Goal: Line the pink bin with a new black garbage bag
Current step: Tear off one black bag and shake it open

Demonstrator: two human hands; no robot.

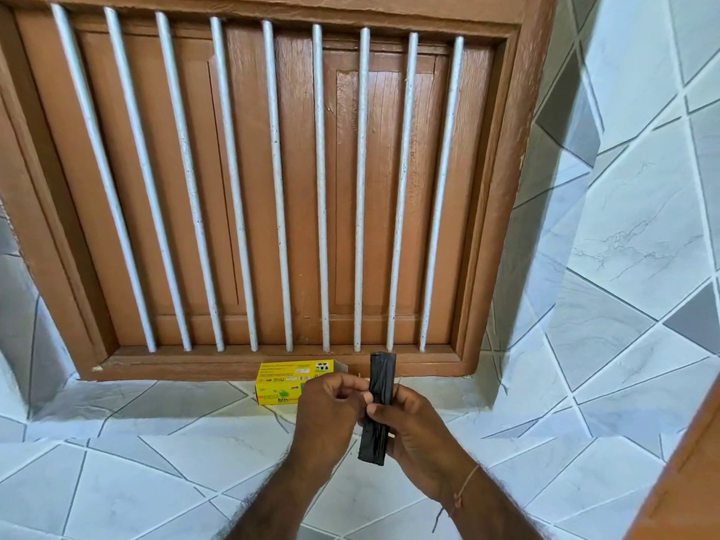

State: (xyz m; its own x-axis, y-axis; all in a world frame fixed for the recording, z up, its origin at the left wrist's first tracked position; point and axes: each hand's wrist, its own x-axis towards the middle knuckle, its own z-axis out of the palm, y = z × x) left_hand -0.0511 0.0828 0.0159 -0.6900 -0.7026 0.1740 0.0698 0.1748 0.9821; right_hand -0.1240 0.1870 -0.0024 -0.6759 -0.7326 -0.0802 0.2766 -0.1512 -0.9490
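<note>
Roll: the tight black plastic roll of garbage bags (377,407) stands nearly upright in the lower centre of the frame, its long axis running up and down and leaning slightly, top end toward the barred window.

Right hand: my right hand (417,430) wraps the roll's middle from the right side, thumb across the front; those fingers are closed around it and carry its weight.

Left hand: my left hand (331,407) sits just left of the roll, fingertips (360,391) pinched narrow at its left edge, near the upper half. I judge they are picking at the loose end of the outermost bag; whether they already hold film I cannot tell.

Key relation: the free edge lies on the side facing my left hand, so the peel should go leftward, across the long axis, while the right hand keeps the roll from turning.

Box: the yellow cardboard bin-bag box (290,383) rests on the grey-white tiled worktop (156,461) behind my left hand, against the brown wooden window frame (272,362).

Bin: the pink bin is not in view.

Progress: early, as I judge it; no bag is unrolled or separated yet.

Risk: thin film may tear off-line if pulled unevenly.
</note>
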